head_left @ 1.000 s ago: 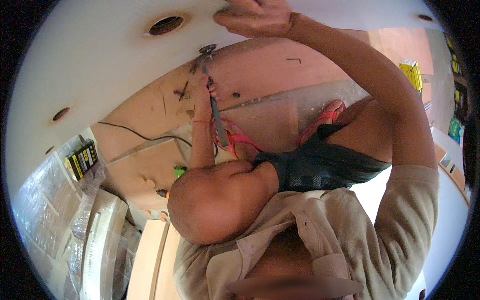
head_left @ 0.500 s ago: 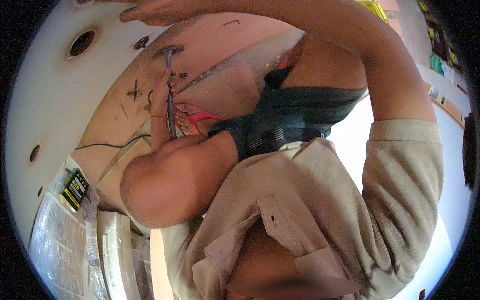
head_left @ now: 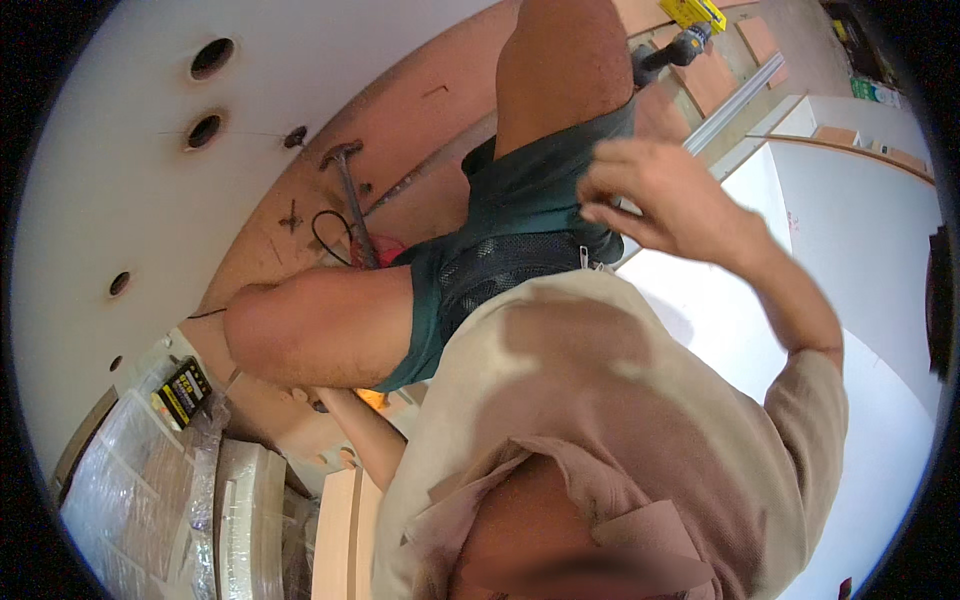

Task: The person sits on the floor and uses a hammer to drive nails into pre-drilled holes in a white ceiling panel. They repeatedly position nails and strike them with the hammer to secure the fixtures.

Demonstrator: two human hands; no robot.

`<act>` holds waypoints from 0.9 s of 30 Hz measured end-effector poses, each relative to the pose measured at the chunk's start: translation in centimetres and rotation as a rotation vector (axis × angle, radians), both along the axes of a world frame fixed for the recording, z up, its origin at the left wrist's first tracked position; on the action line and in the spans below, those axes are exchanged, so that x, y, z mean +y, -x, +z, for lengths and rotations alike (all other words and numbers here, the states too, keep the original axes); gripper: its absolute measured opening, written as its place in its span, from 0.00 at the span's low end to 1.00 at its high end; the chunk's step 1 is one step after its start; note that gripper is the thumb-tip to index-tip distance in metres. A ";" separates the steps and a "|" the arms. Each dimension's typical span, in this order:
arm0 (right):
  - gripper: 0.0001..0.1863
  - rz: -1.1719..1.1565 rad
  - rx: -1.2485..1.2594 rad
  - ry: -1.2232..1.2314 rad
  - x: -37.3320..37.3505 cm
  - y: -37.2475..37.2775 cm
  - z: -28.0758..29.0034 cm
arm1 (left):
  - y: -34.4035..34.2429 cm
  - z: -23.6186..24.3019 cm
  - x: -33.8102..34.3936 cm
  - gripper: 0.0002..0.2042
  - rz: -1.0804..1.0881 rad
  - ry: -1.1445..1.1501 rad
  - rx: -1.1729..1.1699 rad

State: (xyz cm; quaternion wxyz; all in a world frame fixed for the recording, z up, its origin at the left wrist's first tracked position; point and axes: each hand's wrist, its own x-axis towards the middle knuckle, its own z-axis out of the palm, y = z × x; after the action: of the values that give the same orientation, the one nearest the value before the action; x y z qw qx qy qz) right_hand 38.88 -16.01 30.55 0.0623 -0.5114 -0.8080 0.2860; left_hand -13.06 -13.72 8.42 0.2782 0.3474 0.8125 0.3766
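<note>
My right hand (head_left: 665,200) hangs over the dark green shorts, its fingers loosely bent, a gap between thumb and fingers, holding nothing. Past my left thigh, my left forearm (head_left: 365,430) reaches down; its hand (head_left: 300,405) is mostly hidden behind the leg, and its fingers are too unclear to read. Close to it are a small dark object (head_left: 319,406) and an orange thing (head_left: 374,398), both partly covered. A dark hammer (head_left: 352,195) has its head toward the white panel and its handle end behind my left knee, with a red sandal (head_left: 385,248) beside it.
A white panel (head_left: 120,190) with round holes rises at the left. A drill (head_left: 680,50) lies beyond my right knee, near a metal rail (head_left: 735,105) and wooden boards (head_left: 705,80). Plastic-wrapped packages (head_left: 140,480) and a black-and-yellow box (head_left: 185,392) stand lower left. A black cable (head_left: 316,232) loops by the hammer.
My left hand has let go of the hammer and drawn back behind my thigh. My right hand has come back from the panel to above my shorts. My right knee has moved, uncovering the drill.
</note>
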 end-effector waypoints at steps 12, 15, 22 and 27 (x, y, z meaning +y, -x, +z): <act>0.15 -0.157 -0.020 0.239 -3.9 1.1 -1.4 | -13.9 15.7 -10.8 0.06 -0.757 -0.047 0.178; 0.16 -0.156 -0.142 0.192 -3.8 1.5 -1.0 | -15.5 16.2 -8.5 0.08 -0.887 0.029 0.176; 0.17 -0.294 -0.089 0.078 -4.3 1.5 -2.4 | -15.8 15.3 -5.1 0.11 -1.012 -0.060 0.350; 0.17 -0.304 -0.057 0.053 -4.1 1.9 -3.5 | -15.3 14.6 -4.2 0.13 -1.063 0.077 0.262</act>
State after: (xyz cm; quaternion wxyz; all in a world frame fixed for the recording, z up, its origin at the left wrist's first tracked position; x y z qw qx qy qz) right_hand 36.94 -20.10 27.06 0.0684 -0.6371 -0.7149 0.2798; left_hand 2.28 -17.93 23.01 0.3391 0.7435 0.5662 0.1080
